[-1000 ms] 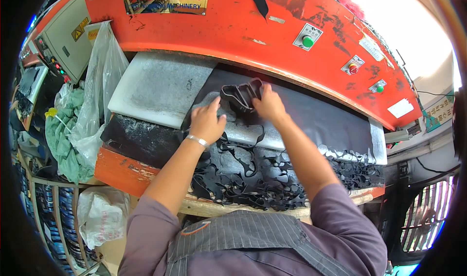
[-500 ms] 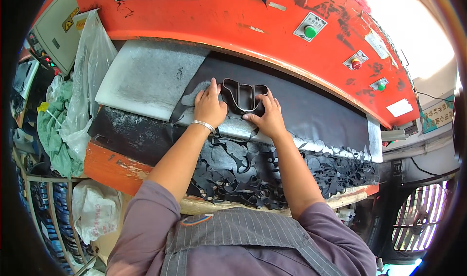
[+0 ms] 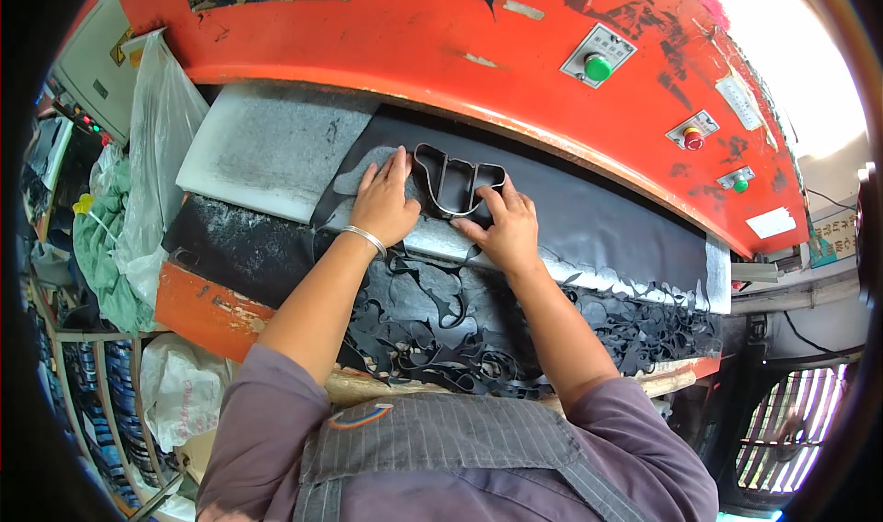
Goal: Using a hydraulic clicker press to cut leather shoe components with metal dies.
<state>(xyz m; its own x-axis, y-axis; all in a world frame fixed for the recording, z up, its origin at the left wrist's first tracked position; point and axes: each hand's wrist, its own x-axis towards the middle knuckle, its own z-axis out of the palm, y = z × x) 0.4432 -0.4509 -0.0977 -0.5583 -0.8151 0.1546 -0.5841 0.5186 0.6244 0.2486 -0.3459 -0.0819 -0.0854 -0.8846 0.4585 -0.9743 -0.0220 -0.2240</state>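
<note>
A metal cutting die (image 3: 442, 177), a dark curved outline with inner dividers, stands on a black sheet (image 3: 598, 211) that looks like leather or rubber. My right hand (image 3: 509, 229) grips the die's right and near side, thumb at the near edge and fingers at the right wall. Just left of the die, my left hand (image 3: 379, 211) lies with fingers stretched out over the sheet's edge, beside a cut-out gap that shows the pale board beneath. Its fingertips are close to the die's left wall; whether they touch it I cannot tell.
A white cutting board (image 3: 267, 140) lies under the sheet. Behind rises an orange press beam (image 3: 441, 67) with green buttons (image 3: 598, 68) and a red one (image 3: 693, 139). Black offcuts (image 3: 432, 338) heap on the near ledge. Plastic bags (image 3: 161, 163) hang at the left.
My view has shifted and turned slightly. The right hand keeps its grip on the die. The left hand stays beside it, its fingers lying a little closer together.
</note>
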